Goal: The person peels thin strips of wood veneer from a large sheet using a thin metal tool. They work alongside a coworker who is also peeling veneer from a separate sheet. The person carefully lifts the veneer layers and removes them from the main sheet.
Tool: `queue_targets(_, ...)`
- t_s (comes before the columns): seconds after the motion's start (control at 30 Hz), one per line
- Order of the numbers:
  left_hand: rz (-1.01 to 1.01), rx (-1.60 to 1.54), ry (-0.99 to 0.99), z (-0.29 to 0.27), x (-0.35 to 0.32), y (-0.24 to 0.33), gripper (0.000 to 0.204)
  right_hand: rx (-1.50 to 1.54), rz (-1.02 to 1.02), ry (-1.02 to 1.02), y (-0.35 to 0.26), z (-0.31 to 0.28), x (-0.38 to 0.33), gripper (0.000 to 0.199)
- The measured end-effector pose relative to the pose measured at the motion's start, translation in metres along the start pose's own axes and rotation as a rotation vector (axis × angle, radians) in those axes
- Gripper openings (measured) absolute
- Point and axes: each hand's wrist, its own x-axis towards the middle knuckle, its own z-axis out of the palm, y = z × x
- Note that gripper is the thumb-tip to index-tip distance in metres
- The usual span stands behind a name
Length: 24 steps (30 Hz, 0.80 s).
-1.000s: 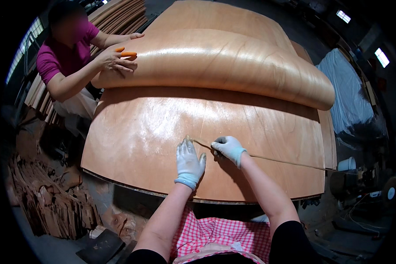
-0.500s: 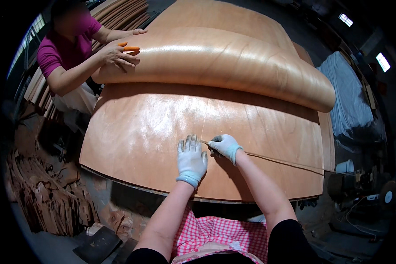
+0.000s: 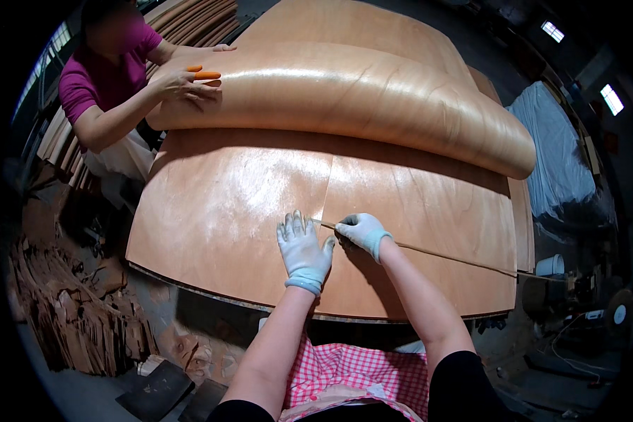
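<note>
A broad, pale brown wood veneer sheet lies on the stack before me, with a thin seam running away from me through its middle. My left hand, in a white glove with a pale blue cuff, presses flat on the sheet just left of the seam, fingers slightly spread. Right of the seam, my gloved right hand pinches a narrow brown strip. The strip's short end pokes out toward my left fingertips. Its long part trails rightward across the sheet and past the edge.
A large curled veneer sheet lies across the far side. At far left, a co-worker in a magenta shirt rests hands on it, orange covers on some fingers. Veneer scraps are piled lower left; a white bucket and machinery stand right.
My left hand has shifted slightly left and away from me, its fingers spreading more. The strip's end shows more beyond my right fingers. The co-worker's near hand has moved slightly on the curled sheet.
</note>
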Motion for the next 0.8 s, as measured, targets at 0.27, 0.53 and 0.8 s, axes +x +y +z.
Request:
queue_targets(0.27, 0.206, -0.054, 0.069, 0.024, -0.001, -0.009, 0.051, -0.020, 0.050, -0.024, -0.004, -0.001, 0.006, 0.025)
queue_targets(0.53, 0.278, -0.071, 0.079, 0.009, -0.004, -0.001, 0.048, -0.323, -0.104, 0.045, 0.008, -0.013, 0.001, 0.030)
queue_targets(0.8, 0.279, -0.013, 0.066, 0.015, -0.006, -0.003, 0.048, -0.694, -0.234, 0.107, 0.008, 0.016, -0.068, 0.028)
